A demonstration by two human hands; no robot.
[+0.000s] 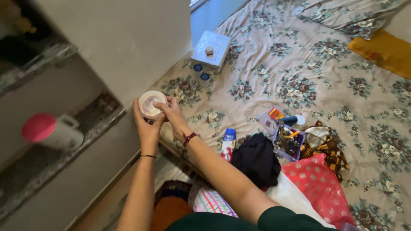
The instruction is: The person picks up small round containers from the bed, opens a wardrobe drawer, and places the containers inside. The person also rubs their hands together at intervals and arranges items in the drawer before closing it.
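Best done with the left hand (145,124) cupping the small round jar (149,104) firmly from below while the right hand (172,112) pinches its rim with fingertips, kept level over the bed edge. Pale, round, whitish lid with pinkish centre, held up between both hands, beside the wall, above the floral bedsheet (299,81).

Your left hand (146,124) grips a round white jar (150,104) from below while your right hand (172,112) rests its fingers on the lid. At three o'clock of the jar, on the floral bedsheet (325,81), lie a bottle (228,144), black cloth (257,160) and a clear pouch (284,134). At one o'clock sits a silver box (211,50). At nine o'clock, a pink-lidded jug (51,131) stands on a shelf.
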